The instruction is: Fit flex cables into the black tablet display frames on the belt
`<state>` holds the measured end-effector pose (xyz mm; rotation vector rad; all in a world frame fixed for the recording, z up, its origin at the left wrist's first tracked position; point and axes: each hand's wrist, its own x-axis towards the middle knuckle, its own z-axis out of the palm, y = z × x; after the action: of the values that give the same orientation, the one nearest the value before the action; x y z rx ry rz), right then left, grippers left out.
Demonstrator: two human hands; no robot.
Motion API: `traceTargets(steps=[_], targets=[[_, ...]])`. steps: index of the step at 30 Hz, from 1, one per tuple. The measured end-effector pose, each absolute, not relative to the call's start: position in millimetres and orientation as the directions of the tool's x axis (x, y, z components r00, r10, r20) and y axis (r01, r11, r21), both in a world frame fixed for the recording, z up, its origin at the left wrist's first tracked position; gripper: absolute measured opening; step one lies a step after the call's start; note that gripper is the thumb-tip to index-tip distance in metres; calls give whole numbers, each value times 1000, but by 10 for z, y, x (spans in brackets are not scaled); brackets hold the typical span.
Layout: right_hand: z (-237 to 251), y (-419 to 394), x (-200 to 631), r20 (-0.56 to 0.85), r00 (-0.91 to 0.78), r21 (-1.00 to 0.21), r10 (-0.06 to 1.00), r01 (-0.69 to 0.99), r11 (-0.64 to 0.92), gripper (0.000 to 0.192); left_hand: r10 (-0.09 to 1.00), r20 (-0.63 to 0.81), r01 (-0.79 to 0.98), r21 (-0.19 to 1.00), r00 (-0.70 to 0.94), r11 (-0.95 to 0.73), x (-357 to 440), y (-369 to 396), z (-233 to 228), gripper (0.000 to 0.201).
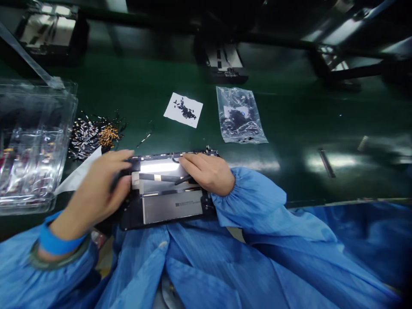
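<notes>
An opened tablet-like device (174,208) lies at the bench's front edge, its silvery inner plates and black frame showing. My left hand (99,189), smeared by motion, is at the device's left side with thumb and fingers apart. My right hand (209,171) rests over the upper right of the device, fingers pressed together. From under it a thin black stick-like tool (183,180) slants down to the left across the plates; the grip on it is partly hidden. A small dark cable (175,158) curves near the right fingertips.
A pile of small flex parts (93,133) and clear plastic trays (32,150) lie left. Beyond the device are white paper (172,110) with black bits and a clear bag (241,116). Dark fixtures (225,64) line the back. A dark strip (327,163) lies right.
</notes>
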<state>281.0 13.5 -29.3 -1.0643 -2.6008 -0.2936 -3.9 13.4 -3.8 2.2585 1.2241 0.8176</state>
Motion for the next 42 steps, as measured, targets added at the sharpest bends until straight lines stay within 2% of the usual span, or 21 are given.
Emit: traceTargets(steps=[1,3,5,9,16,19,30,42], targets=[[-291,137,2809,358,-675,58,645,706,706,36,766,305,554,547,566,-628,71,196,-82,18],[-290,142,2803,347,-682,58,644,701,711,37,627,275,489,432,729,-758,281,310,-177,19],[-292,147,2790,329,-691,85,644,701,709,38,582,237,476,382,778,-792,425,392,-258,24],[-287,150,2762,317,-697,118,643,702,703,39,559,212,464,370,801,-805,480,438,-335,30],[-158,77,2845,210,-683,64,700,724,687,39,597,152,494,424,787,-759,457,423,-335,51],[-157,38,2920,245,-698,106,673,710,697,38,594,131,496,425,794,-757,460,426,-336,52],[-308,8,2969,329,-673,154,663,731,665,33,480,170,454,171,861,-874,465,418,-296,46],[-319,6,2948,352,-682,185,641,722,666,32,449,193,436,107,873,-894,474,422,-292,43]])
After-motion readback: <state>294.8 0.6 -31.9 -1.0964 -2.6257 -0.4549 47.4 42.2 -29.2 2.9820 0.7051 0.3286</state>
